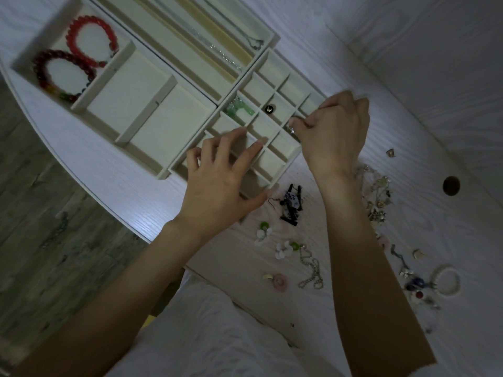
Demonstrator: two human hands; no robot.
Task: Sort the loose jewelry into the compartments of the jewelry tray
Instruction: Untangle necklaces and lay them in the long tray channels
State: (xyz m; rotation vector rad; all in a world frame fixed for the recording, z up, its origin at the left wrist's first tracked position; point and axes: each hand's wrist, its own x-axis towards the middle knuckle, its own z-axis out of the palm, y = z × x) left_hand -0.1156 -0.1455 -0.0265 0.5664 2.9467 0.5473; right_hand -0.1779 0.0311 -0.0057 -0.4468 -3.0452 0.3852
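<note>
Over the small-cell jewelry tray (283, 148), right hand (333, 131) pinches a sparkly piece (291, 129) (type unclear); left hand (223, 172), fingers spread, steadies dividers. Next: release into one cell.

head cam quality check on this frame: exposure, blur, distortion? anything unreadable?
Head view: dim and underexposed, with no glare. Wide-angle warp bends the table edge and tilts the jewelry tray. Motion blur softens the left hand and the red bracelet. The right hand pinches a small shiny piece, too blurred to identify. The loose pile is a murky tangle.
</note>
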